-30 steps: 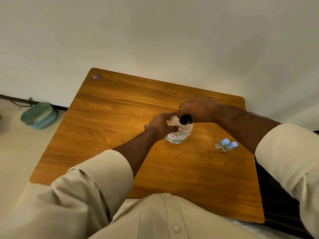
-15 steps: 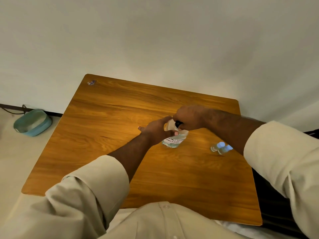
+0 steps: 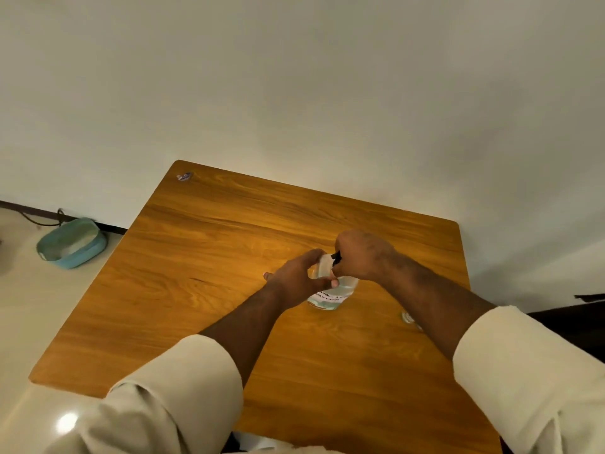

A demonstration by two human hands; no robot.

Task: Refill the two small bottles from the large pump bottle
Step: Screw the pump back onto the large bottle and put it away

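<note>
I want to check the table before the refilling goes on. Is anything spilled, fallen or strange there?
No spill shows. The large pump bottle stands upright, held by the left hand and right hand. One oddity: a small crumpled scrap lies at the table's far left corner.

table (image 3: 203,290): glossy wood grain | pump bottle (image 3: 340,291): clear plastic, paper label | sleeves (image 3: 183,381): matt cloth

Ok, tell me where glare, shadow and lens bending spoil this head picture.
Head view: a bright glare spot on the floor at bottom left; warm light pools on the table beside the hands, the wall darkens toward the right; the wide lens bends the table's edges; the small bottles sit mostly hidden behind the right forearm.
</note>
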